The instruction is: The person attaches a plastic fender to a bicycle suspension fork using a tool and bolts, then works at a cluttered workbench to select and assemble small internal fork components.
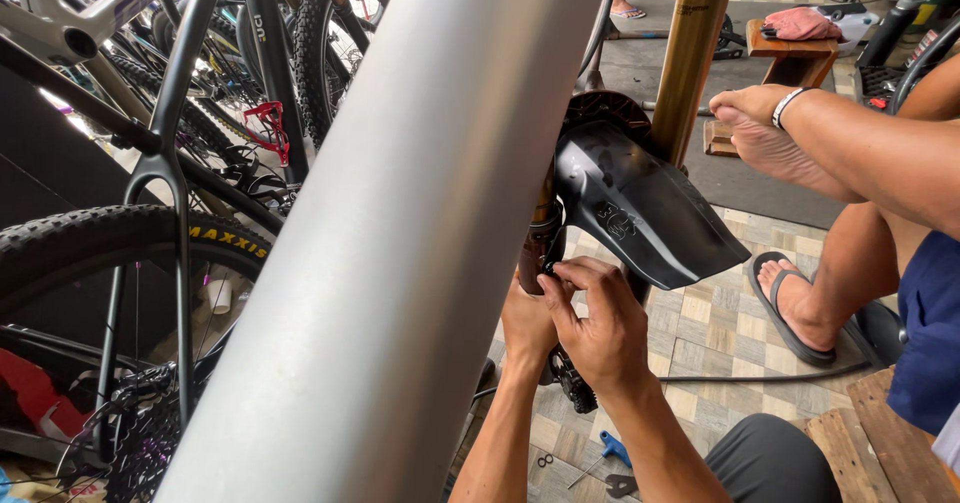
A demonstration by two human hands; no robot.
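hands, left (527, 325) and right (600, 325), each grip pinching a small part under the glossy black mudguard (640, 208).

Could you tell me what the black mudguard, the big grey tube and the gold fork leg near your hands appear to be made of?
Black mudguard: probably moulded plastic, a thin curved shell with a soft satin sheen.
Big grey tube: looks like metal, possibly aluminium, with an even matt silver finish and no visible weave.
Gold fork leg: seemingly coated metal, smooth and glossy.
Both hands work just below the mudguard.
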